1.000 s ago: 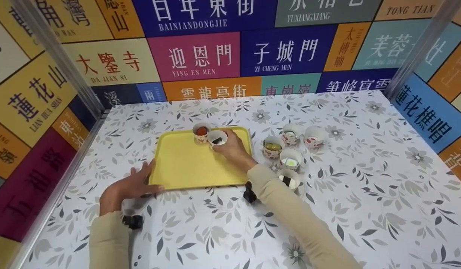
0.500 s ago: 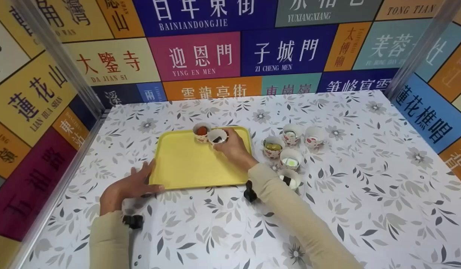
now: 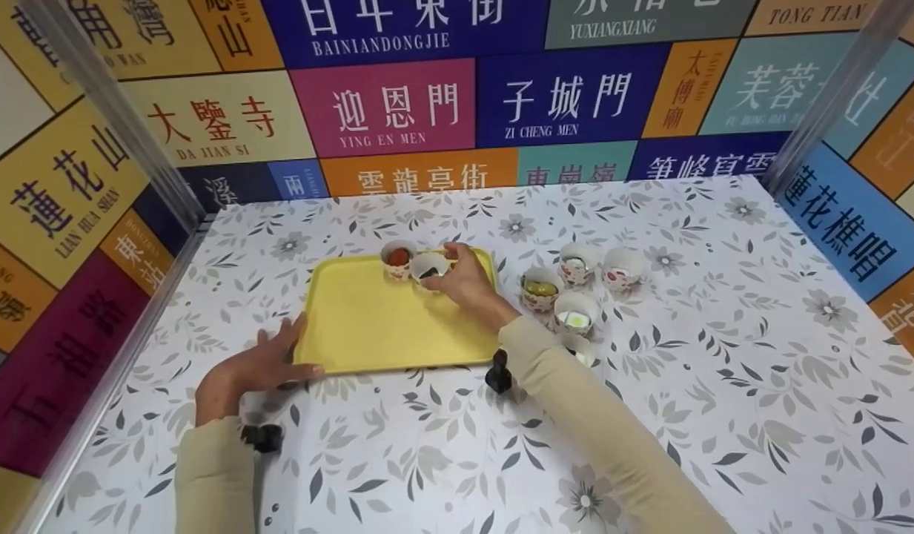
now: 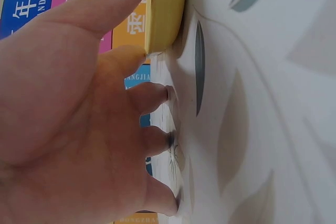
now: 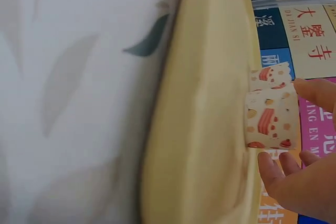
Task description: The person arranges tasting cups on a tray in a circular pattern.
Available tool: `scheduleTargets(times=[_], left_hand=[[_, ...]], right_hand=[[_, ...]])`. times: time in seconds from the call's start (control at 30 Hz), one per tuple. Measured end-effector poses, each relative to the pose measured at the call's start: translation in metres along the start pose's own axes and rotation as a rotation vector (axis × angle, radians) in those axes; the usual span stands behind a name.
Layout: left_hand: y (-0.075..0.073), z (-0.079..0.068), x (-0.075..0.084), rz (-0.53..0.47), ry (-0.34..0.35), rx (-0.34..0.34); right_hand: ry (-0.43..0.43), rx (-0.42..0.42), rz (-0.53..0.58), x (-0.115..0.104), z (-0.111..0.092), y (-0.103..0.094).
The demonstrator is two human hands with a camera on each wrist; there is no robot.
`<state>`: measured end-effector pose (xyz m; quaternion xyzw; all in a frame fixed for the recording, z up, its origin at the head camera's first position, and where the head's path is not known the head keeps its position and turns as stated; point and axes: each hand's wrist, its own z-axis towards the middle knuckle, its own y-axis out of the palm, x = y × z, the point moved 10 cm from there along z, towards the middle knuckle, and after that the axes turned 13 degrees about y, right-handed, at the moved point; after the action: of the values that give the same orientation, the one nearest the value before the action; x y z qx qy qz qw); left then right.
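My right hand (image 3: 473,283) spreads around a paper cup (image 5: 271,121) standing near the back of the yellow tray (image 3: 382,326). In the right wrist view the thumb is right at the cup's rim, while the fingertips (image 5: 266,162) sit slightly apart from its side. Something dark shows inside this cup. Beside it on the left stands another patterned cup (image 3: 397,268) with a red-orange item in it. My left hand (image 3: 260,365) lies at the tray's front left corner, fingers straight and splayed, thumb along the front edge.
Several more patterned cups stand right of the tray, one holding a green-yellow item (image 3: 540,288) and one a white and green item (image 3: 575,320). The right sleeve (image 3: 575,415) partly covers the nearest cup (image 3: 580,348). Printed panels (image 3: 397,104) wall the table (image 3: 427,460).
The right hand's fingers have spread and lifted away from the cup's rim; the cup sits level on the tray beside the other one. The left hand stays at the tray corner.
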<state>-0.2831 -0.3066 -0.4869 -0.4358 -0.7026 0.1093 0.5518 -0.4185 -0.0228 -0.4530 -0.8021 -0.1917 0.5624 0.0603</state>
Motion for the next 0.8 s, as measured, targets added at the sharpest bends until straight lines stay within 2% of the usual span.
scheduleTargets(times=[0.13, 0.4, 0.63, 0.8], left_hand=[[-0.001, -0.001, 0.0, 0.017, 0.002, -0.007], [-0.003, -0.002, 0.002, 0.068, 0.038, -0.008], [-0.002, -0.002, -0.002, 0.052, 0.003, 0.0], [-0.002, 0.0, -0.001, 0.037, -0.023, -0.003]], right_hand=[[-0.002, 0.003, -0.031, -0.008, -0.006, -0.009], [-0.047, 0.009, -0.27, -0.027, -0.028, -0.017], [-0.114, 0.004, -0.389, -0.039, -0.052, -0.021], [-0.187, 0.034, -0.486, -0.038, -0.07, -0.036]])
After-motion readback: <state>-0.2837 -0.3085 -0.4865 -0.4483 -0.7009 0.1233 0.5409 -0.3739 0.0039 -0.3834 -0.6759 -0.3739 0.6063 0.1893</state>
